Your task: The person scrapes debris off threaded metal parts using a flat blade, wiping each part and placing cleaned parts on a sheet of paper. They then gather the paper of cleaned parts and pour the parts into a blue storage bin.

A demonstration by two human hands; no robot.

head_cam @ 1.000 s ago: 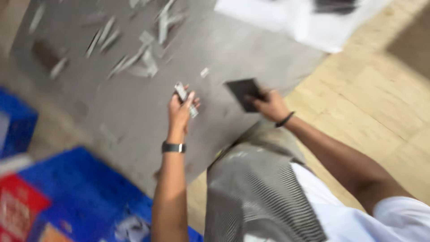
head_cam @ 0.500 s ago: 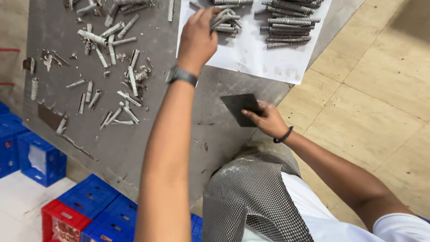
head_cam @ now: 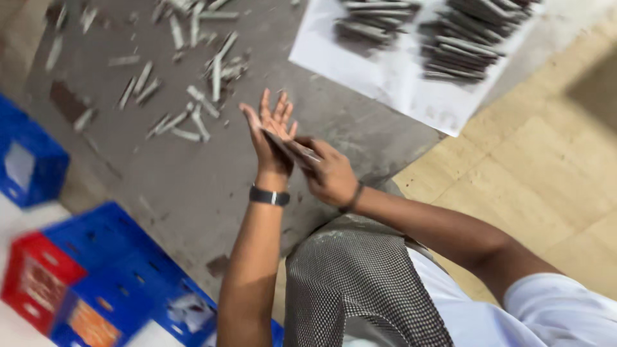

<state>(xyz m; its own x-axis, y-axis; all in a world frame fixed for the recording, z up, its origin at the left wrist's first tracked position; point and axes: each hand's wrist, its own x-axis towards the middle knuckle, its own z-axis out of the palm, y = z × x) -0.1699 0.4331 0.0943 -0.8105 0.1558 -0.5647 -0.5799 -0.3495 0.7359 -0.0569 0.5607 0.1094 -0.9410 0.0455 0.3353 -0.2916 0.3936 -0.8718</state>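
Far left: blue plastic crate (head_cam: pixel 29 164) w/ square cut-outs, blurred; below it a red crate (head_cam: pixel 35 286) and more blue crates (head_cam: pixel 122 270), hard ribbed plastic, packed close together. Above them a grey mat (head_cam: pixel 167 186), dull and smudged, covers the floor. Loose metal bolts (head_cam: pixel 193 109), short, pale grey, lie scattered across its upper left, well apart from the hands.

Centre: left hand (head_cam: pixel 271 138) is raised, palm up, fingers spread and released, black watch (head_cam: pixel 268 196) on the wrist. Right hand (head_cam: pixel 331 177) w/ dark wrist band grasps a thin flat dark card (head_cam: pixel 289 149), edge pressed against the left palm. The card sits between both hands, above the mat, near the person's knee in checked fabric (head_cam: pixel 360 289).

Right: white paper sheet (head_cam: pixel 398 83) lies on the mat, corner reaching the tan wood floor (head_cam: pixel 540 167). Two heaps of dark bolts (head_cam: pixel 469 35), long and threaded, rest on the sheet; blur hides detail. White sleeve (head_cam: pixel 565 308) at lower right.
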